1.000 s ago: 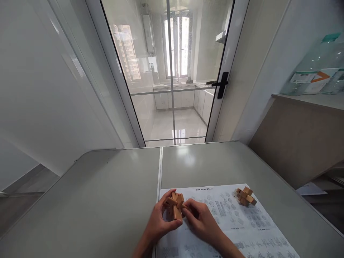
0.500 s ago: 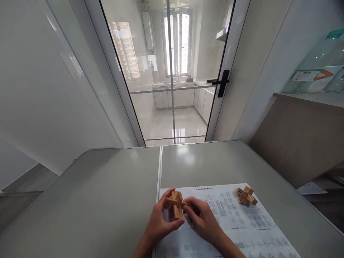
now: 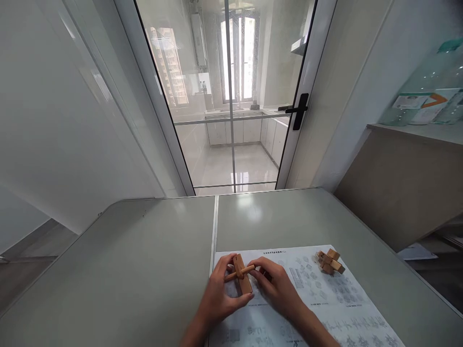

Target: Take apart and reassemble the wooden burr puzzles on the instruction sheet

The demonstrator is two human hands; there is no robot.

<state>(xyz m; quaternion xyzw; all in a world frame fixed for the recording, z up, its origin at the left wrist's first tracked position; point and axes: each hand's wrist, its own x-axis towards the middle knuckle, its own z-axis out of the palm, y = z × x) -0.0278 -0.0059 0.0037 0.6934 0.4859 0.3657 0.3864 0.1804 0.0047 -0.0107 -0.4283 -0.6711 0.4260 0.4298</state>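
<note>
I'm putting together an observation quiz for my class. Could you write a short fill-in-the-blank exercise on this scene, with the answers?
1. The left hand holds the wooden block between its fingers and its ____.
2. A thin rod crosses the block, one end held by the ____ hand.
3. The other wooden cluster lies near the far ____ corner of the printed sheet.
4. The door handle is coloured ____.

Missing words: thumb; right; right; black.

Print too small to read

The paper sheet carries a dark heading along its far edge and small captions under its drawings, all illegible. A dark mark on the wooden puzzle is unclear. The bottle bears a white label with an orange arrow-like sign; its lettering is unreadable.
</note>
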